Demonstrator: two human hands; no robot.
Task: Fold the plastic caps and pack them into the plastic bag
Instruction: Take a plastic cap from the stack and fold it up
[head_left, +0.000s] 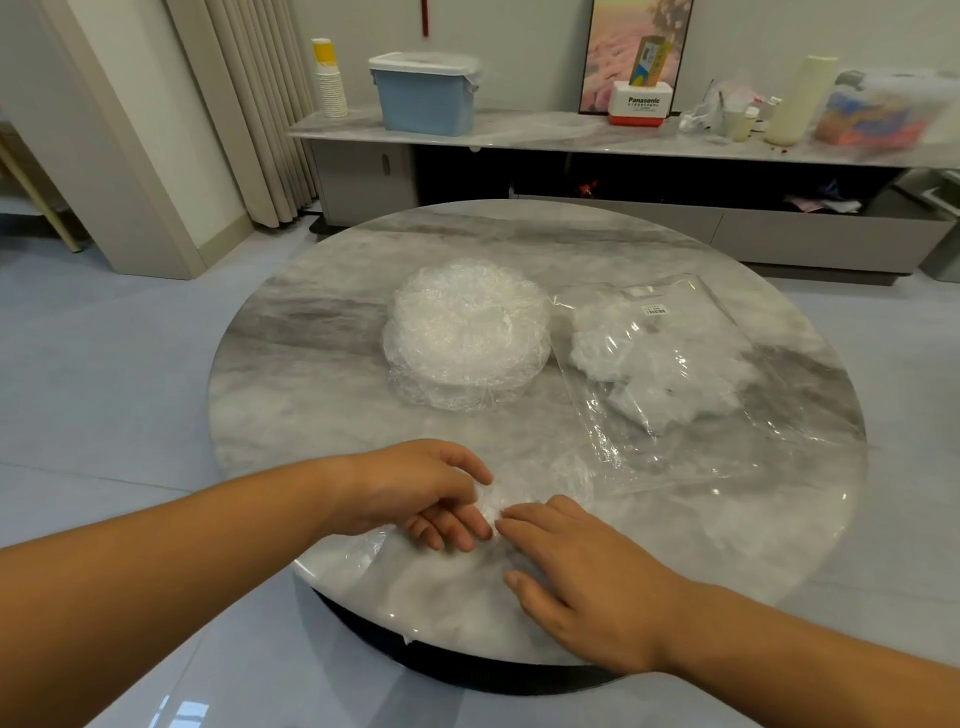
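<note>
A stack of clear crinkled plastic caps (467, 332) lies flat at the middle of the round marble table (311, 332). To its right lies a clear plastic bag (675, 384) with several folded caps inside. One clear cap (519, 499) is spread on the table's near edge. My left hand (421, 493) pinches a gathered part of this cap between thumb and fingers. My right hand (587, 577) lies flat on the cap, its fingers straight and pressing it down, fingertips close to the left hand's.
Behind the table runs a long low cabinet (519, 135) with a blue lidded box (423, 96), stacked paper cups (330, 83), a Panasonic box (641, 106) and other clutter. Curtains (249, 104) hang at the back left. Grey floor surrounds the table.
</note>
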